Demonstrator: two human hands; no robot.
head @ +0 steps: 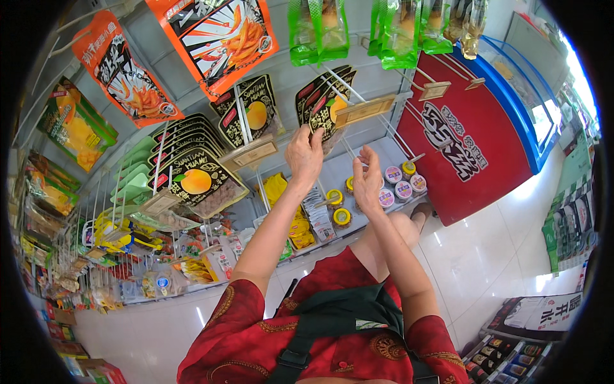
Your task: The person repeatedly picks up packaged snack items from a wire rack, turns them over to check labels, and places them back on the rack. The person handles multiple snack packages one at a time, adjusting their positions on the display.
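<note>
My left hand (305,156) is raised to a hanging peg hook, its thumb and fingers on the lower left edge of a black snack pouch (324,113) with an orange fruit printed on it. More pouches of that kind hang behind it, partly covered by a price-tag holder (365,110) at the hook's front. Lower and to the right, my right hand (367,178) is held with loosely curled fingers. Nothing shows in it. It is in front of small round tubs (403,189) and yellow-lidded jars (341,217) on the bottom shelf.
Orange snack bags (218,43) and green bags (400,36) hang above my hands. More black pouches (194,180) hang at left. Wire hooks with tag holders (249,151) stick out toward me. A red chest freezer (472,139) with a blue rim stands at right.
</note>
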